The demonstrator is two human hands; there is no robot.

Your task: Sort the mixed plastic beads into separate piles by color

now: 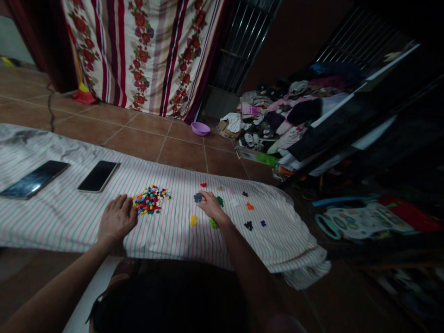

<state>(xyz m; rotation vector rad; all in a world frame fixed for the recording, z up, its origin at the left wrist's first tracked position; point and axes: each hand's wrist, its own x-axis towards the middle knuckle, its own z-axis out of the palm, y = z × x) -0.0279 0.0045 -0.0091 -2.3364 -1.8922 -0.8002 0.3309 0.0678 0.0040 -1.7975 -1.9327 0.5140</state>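
Note:
A heap of small mixed-colour pieces [151, 199] lies on the striped cloth [173, 236]. My left hand [119, 216] rests flat beside the heap's left edge, fingers stretched out. Over to the right, my right hand [211, 204] has its fingers together at a small grey pile [198, 198]; whether a piece is between them is too small to tell. Around it are small single-colour groups: red [203, 185], dark green [219, 201], yellow [193, 220], lime green [213, 223], orange [249, 206], black [249, 225] and blue [263, 223].
Two dark phones, one large [36, 179] and one smaller [99, 176], lie on the cloth at the left. Beyond the table are a tiled floor, a purple basin [200, 129], a floral curtain [138, 55] and a heap of clothes [274, 115].

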